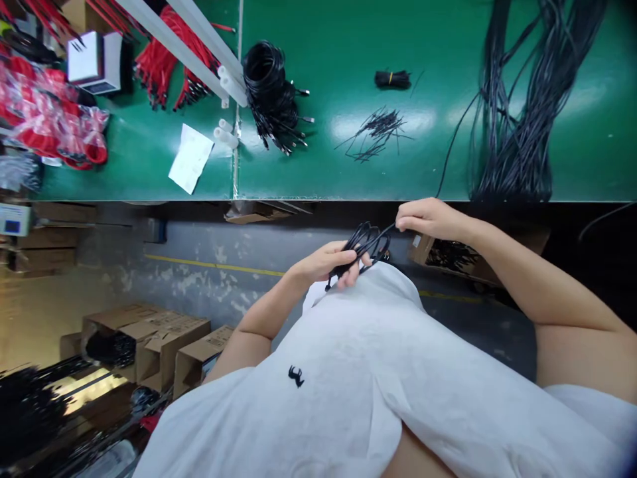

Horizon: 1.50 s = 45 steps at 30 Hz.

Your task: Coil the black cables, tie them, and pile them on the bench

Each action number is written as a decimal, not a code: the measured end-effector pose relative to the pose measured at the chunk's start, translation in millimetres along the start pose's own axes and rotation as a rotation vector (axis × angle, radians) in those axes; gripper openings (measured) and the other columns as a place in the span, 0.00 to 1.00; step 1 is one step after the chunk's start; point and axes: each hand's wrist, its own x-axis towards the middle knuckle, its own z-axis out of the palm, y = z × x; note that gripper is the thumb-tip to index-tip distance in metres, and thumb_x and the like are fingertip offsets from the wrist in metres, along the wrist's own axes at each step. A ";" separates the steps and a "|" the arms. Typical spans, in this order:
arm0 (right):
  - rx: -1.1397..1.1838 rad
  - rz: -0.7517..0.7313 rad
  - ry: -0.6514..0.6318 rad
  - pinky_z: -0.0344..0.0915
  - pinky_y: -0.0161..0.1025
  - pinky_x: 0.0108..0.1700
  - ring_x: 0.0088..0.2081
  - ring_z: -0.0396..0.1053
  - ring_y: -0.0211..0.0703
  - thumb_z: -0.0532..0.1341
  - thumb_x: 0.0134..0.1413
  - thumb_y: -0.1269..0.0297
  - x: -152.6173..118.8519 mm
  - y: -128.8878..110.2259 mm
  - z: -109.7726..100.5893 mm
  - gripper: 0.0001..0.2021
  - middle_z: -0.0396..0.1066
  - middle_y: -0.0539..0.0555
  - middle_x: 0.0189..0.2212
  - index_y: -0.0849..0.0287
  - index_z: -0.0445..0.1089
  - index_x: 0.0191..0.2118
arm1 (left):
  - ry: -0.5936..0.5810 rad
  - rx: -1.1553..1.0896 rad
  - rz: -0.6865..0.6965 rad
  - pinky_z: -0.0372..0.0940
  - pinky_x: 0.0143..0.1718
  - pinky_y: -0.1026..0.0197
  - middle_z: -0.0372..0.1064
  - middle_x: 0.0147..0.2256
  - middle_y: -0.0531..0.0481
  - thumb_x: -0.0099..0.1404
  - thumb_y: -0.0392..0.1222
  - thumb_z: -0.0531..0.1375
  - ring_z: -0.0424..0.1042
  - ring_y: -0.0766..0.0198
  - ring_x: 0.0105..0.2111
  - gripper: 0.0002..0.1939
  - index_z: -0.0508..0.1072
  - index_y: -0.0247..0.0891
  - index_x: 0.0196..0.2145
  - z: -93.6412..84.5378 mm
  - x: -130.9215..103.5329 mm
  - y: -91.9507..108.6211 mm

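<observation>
My left hand [343,262] is closed around a looped black cable [365,236], just in front of the white shirt. A connector end sticks out below the fingers. To the right, my right hand [423,218] pinches the same cable where it leaves the loops. From there the strand climbs over the table edge toward a large bundle of long black cables [522,146] on the green table [318,172]. Short black twist ties [381,126] lie loose in a small heap beyond my hands, and a banded bundle of ties [393,79] sits behind them.
A pile of coiled black cables [271,93] with metal plugs lies left of centre. Farther left are a white paper [191,158], red cables [169,53], bagged red cables [54,113] and a white box [94,63]. Cardboard boxes [169,345] stand on the floor.
</observation>
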 end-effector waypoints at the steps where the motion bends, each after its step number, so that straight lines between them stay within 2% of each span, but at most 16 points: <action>1: -0.066 0.025 0.039 0.61 0.36 0.42 0.36 0.69 0.38 0.49 0.68 0.48 -4.4 19.2 -3.0 0.25 0.75 0.56 0.33 0.60 0.73 0.32 | 0.032 -0.056 0.041 0.50 0.12 0.70 0.60 0.13 0.57 0.60 0.57 0.65 0.54 0.73 0.09 0.22 0.72 0.32 0.37 -2.0 -3.6 1.6; 5: -0.490 0.203 0.296 0.58 0.44 0.43 0.33 0.67 0.39 0.41 0.66 0.41 -49.3 115.0 -34.3 0.35 0.75 0.61 0.30 0.60 0.75 0.28 | 0.388 -0.280 0.269 0.36 0.09 0.71 0.32 0.10 0.67 0.71 0.52 0.54 0.29 0.78 0.08 0.19 0.73 0.36 0.32 -14.7 -25.7 9.6; 7: -0.579 0.291 0.392 0.55 0.45 0.36 0.24 0.60 0.39 0.36 0.63 0.34 -78.4 149.9 -51.2 0.40 0.69 0.60 0.20 0.57 0.68 0.18 | 0.532 -0.346 0.378 0.32 0.09 0.71 0.30 0.11 0.66 0.74 0.50 0.49 0.26 0.78 0.08 0.20 0.73 0.37 0.31 -20.2 -38.5 15.7; 9: -0.617 0.329 0.425 0.50 0.43 0.29 0.18 0.52 0.38 0.36 0.59 0.29 -96.6 155.0 -53.8 0.40 0.63 0.57 0.14 0.54 0.60 0.14 | 0.567 -0.388 0.445 0.34 0.09 0.73 0.38 0.11 0.65 0.73 0.46 0.51 0.31 0.79 0.08 0.16 0.74 0.36 0.35 -23.2 -46.4 21.5; 11: -0.640 0.283 0.384 0.47 0.40 0.26 0.18 0.54 0.40 0.40 0.61 0.31 -97.1 123.5 -36.6 0.37 0.65 0.56 0.16 0.54 0.62 0.16 | 0.557 -0.384 0.445 0.40 0.10 0.74 0.52 0.14 0.63 0.71 0.40 0.55 0.42 0.80 0.09 0.09 0.74 0.35 0.41 -24.8 -44.5 25.0; 16: -0.309 -0.242 -0.008 0.58 0.36 0.31 0.31 0.71 0.40 0.45 0.71 0.52 -48.6 -35.8 25.7 0.23 0.77 0.54 0.32 0.57 0.75 0.39 | 0.550 -0.152 0.324 0.61 0.20 0.72 0.73 0.25 0.51 0.64 0.43 0.65 0.70 0.72 0.21 0.11 0.71 0.33 0.38 -26.5 -6.7 13.7; 18: -0.166 -0.299 -0.022 0.59 0.34 0.33 0.31 0.71 0.38 0.46 0.71 0.54 -25.7 -75.5 27.8 0.22 0.76 0.54 0.31 0.59 0.75 0.41 | 0.480 -0.076 0.242 0.68 0.28 0.68 0.77 0.31 0.45 0.60 0.48 0.68 0.77 0.65 0.29 0.17 0.70 0.34 0.37 -21.9 5.4 3.8; 20: -0.083 -0.205 0.079 0.58 0.33 0.33 0.30 0.70 0.37 0.49 0.70 0.54 -6.9 -85.7 18.2 0.21 0.76 0.53 0.30 0.60 0.75 0.39 | 0.331 -0.030 0.161 0.70 0.32 0.64 0.78 0.31 0.43 0.57 0.53 0.69 0.78 0.61 0.31 0.21 0.68 0.34 0.36 -14.0 9.1 -4.5; 23: 0.006 -0.012 0.184 0.59 0.33 0.35 0.31 0.70 0.38 0.53 0.66 0.52 10.0 -60.0 2.3 0.19 0.76 0.52 0.30 0.59 0.75 0.35 | 0.095 -0.015 0.083 0.67 0.23 0.65 0.75 0.23 0.45 0.58 0.55 0.67 0.74 0.63 0.21 0.22 0.69 0.33 0.35 -3.0 1.9 -8.9; 25: 0.075 0.056 0.150 0.61 0.35 0.36 0.32 0.70 0.40 0.54 0.62 0.49 12.5 -26.9 -0.3 0.20 0.76 0.52 0.31 0.59 0.75 0.34 | 0.040 -0.065 0.080 0.58 0.15 0.68 0.68 0.16 0.52 0.60 0.54 0.67 0.63 0.69 0.12 0.20 0.70 0.33 0.35 0.3 -6.3 -6.7; 30: 0.036 0.310 0.272 0.62 0.39 0.40 0.34 0.68 0.44 0.48 0.61 0.49 -13.6 77.8 19.9 0.23 0.74 0.57 0.31 0.59 0.73 0.30 | 0.350 -0.337 0.252 0.37 0.10 0.69 0.37 0.10 0.66 0.70 0.51 0.56 0.34 0.77 0.07 0.16 0.74 0.36 0.34 -1.7 -23.7 7.4; 33: -0.075 0.444 0.280 0.62 0.42 0.45 0.37 0.69 0.46 0.49 0.60 0.52 -38.5 122.0 41.1 0.20 0.74 0.59 0.33 0.59 0.72 0.31 | 0.533 -0.479 0.355 0.36 0.10 0.69 0.38 0.13 0.64 0.76 0.46 0.48 0.32 0.77 0.09 0.18 0.75 0.37 0.42 -4.5 -31.4 16.4; 35: -0.032 0.518 0.219 0.63 0.41 0.43 0.36 0.70 0.45 0.48 0.62 0.53 -51.1 129.3 56.3 0.20 0.74 0.58 0.32 0.59 0.71 0.33 | 0.574 -0.503 0.422 0.38 0.11 0.70 0.41 0.14 0.64 0.77 0.44 0.46 0.35 0.76 0.09 0.18 0.74 0.38 0.47 -8.3 -36.6 21.9; 40: -0.180 0.679 0.055 0.60 0.37 0.32 0.30 0.70 0.43 0.45 0.68 0.54 -55.0 70.5 79.9 0.21 0.73 0.58 0.32 0.61 0.70 0.38 | 0.629 -0.256 0.477 0.50 0.15 0.72 0.59 0.17 0.60 0.73 0.43 0.54 0.53 0.77 0.11 0.12 0.73 0.34 0.46 -29.6 -33.4 25.9; 43: -0.485 0.550 -0.139 0.55 0.37 0.29 0.34 0.72 0.47 0.57 0.63 0.56 -39.4 5.7 78.9 0.13 0.74 0.59 0.37 0.62 0.71 0.40 | 0.643 0.050 0.354 0.64 0.25 0.69 0.75 0.29 0.48 0.65 0.45 0.64 0.73 0.70 0.24 0.12 0.71 0.33 0.41 -39.0 -9.9 12.8; 45: -0.541 0.372 -0.239 0.52 0.36 0.28 0.33 0.72 0.45 0.58 0.63 0.60 -25.4 -35.0 72.9 0.10 0.74 0.57 0.36 0.61 0.72 0.40 | 0.607 0.193 0.270 0.69 0.35 0.63 0.78 0.37 0.43 0.62 0.48 0.66 0.78 0.62 0.34 0.16 0.71 0.33 0.39 -38.9 7.4 0.4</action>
